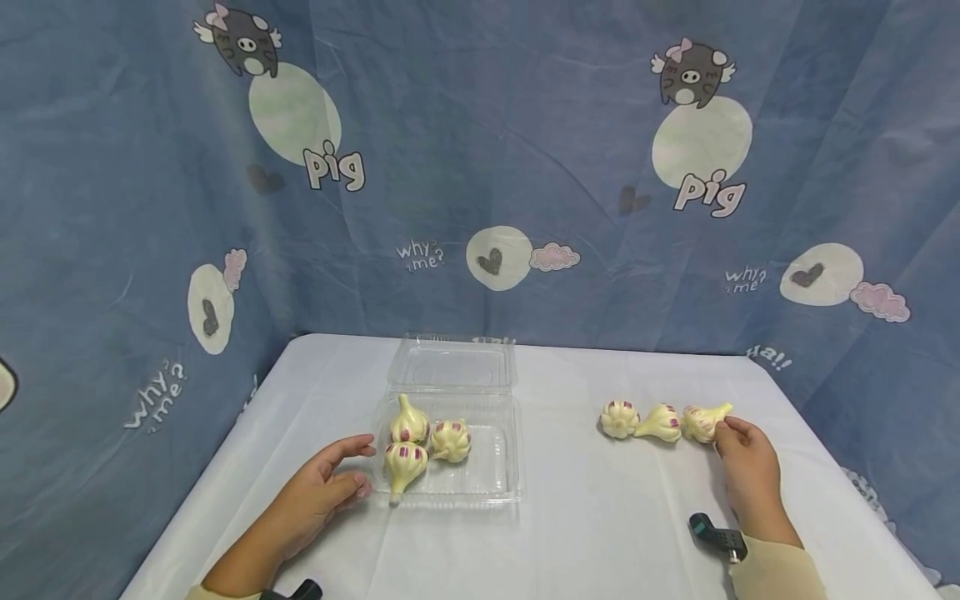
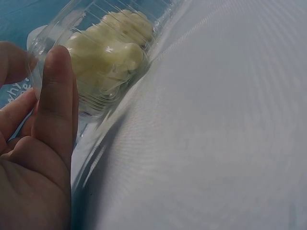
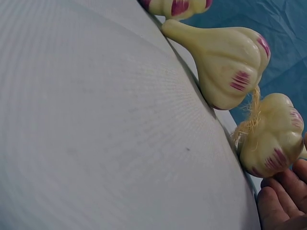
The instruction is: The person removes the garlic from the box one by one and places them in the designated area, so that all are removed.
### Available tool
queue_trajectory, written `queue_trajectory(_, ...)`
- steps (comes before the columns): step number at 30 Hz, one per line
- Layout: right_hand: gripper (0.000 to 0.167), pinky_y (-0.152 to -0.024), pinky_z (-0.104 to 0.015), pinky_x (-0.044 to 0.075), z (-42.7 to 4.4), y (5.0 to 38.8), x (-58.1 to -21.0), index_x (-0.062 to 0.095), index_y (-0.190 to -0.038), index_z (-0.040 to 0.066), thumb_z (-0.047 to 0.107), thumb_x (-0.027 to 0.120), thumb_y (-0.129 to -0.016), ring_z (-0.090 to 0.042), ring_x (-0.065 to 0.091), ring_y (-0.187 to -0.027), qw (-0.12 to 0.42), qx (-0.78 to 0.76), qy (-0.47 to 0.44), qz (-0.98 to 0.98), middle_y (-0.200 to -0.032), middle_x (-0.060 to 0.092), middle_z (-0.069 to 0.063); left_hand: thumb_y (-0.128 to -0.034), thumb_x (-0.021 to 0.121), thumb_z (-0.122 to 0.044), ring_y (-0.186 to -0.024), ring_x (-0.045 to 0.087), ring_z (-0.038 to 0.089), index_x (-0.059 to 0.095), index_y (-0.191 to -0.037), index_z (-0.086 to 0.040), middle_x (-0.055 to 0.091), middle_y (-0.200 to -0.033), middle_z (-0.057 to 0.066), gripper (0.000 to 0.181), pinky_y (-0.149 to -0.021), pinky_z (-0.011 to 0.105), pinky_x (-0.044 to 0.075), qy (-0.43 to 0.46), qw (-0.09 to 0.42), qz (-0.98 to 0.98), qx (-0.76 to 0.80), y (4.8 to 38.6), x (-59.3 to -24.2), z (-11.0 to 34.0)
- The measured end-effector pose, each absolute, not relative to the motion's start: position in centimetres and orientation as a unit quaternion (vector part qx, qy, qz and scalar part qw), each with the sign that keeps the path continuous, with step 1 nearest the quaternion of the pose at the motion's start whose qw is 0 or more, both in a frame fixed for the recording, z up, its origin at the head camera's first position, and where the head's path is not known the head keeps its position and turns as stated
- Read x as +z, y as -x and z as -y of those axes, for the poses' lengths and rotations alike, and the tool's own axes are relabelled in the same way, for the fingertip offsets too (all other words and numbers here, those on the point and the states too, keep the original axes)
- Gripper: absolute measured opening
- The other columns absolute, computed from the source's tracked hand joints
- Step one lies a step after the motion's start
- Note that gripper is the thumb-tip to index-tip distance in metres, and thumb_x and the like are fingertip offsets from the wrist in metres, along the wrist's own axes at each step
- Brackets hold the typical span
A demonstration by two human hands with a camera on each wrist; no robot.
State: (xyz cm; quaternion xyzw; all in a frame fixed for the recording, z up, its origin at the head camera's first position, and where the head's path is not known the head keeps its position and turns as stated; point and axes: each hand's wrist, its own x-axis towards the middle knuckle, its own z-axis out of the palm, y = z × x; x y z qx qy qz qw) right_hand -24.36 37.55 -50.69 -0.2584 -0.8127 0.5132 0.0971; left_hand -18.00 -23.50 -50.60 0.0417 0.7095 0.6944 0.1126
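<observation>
A hinged clear plastic box (image 1: 491, 467) lies on the white table with its lid folded back. Inside it, toward the left, are three garlic bulbs (image 1: 406, 462), cream with purple marks. My left hand (image 1: 311, 500) is beside the box's left rim, its fingers and thumb apart and the fingertips against the edge; in the left wrist view, a finger (image 2: 56, 96) overlaps the clear wall. On the right, three more garlic bulbs stand in a row. My right hand (image 1: 750, 467) pinches the rightmost garlic bulb (image 1: 701, 423) near its stem. Fingertips touch that garlic bulb (image 3: 273, 139) in the right wrist view.
The middle garlic bulb (image 1: 660, 424) and the left one (image 1: 620, 419) sit close to the held bulb. The open lid (image 1: 450, 367) extends toward the table's back edge. A blue printed curtain (image 1: 525, 167) hangs behind and around the table (image 1: 570, 533).
</observation>
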Motion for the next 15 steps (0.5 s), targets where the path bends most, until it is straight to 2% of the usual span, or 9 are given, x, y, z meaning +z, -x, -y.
queue_trajectory(5, 0.065, -0.077, -0.015, 0.05, -37.62, 24.46, -50.78, 0.041, -0.158, 0.004, 0.046, 0.043, -0.109, -0.025, 0.058, -0.127, 0.096, 0.51, 0.258, 0.815, -0.149, 0.053, -0.019, -0.0992, 0.065, -0.002, -0.088, 0.065, 0.008, 0.036, -0.156, 0.001, 0.043, -0.145, 0.014, 0.064, -0.085, 0.026, 0.059, -0.036, 0.111, -0.711, 0.693, 18.02, -50.64, 23.53)
queue_trajectory(12, 0.065, -0.094, -0.035, 0.052, -37.63, 24.5, -50.83, 0.042, -0.158, 0.006, 0.048, 0.043, -0.108, -0.028, 0.057, -0.131, 0.097, 0.506, 0.266, 0.815, -0.15, 0.054, -0.019, -0.0996, 0.065, -0.003, -0.089, 0.065, 0.007, 0.036, -0.157, 0.001, 0.041, -0.147, 0.016, 0.064, -0.086, 0.026, 0.059, -0.039, 0.111, -0.71, 0.695, 17.94, -50.66, 23.56)
queue_trajectory(15, 0.065, -0.094, -0.034, 0.052, -37.64, 24.38, -50.87, 0.042, -0.157, 0.007, 0.048, 0.043, -0.107, -0.028, 0.057, -0.13, 0.1, 0.505, 0.267, 0.815, -0.149, 0.055, -0.018, -0.1, 0.065, -0.004, -0.088, 0.065, 0.007, 0.036, -0.157, 0.001, 0.039, -0.148, 0.019, 0.064, -0.086, 0.026, 0.059, -0.046, 0.112, -0.71, 0.694, 17.88, -50.59, 23.52)
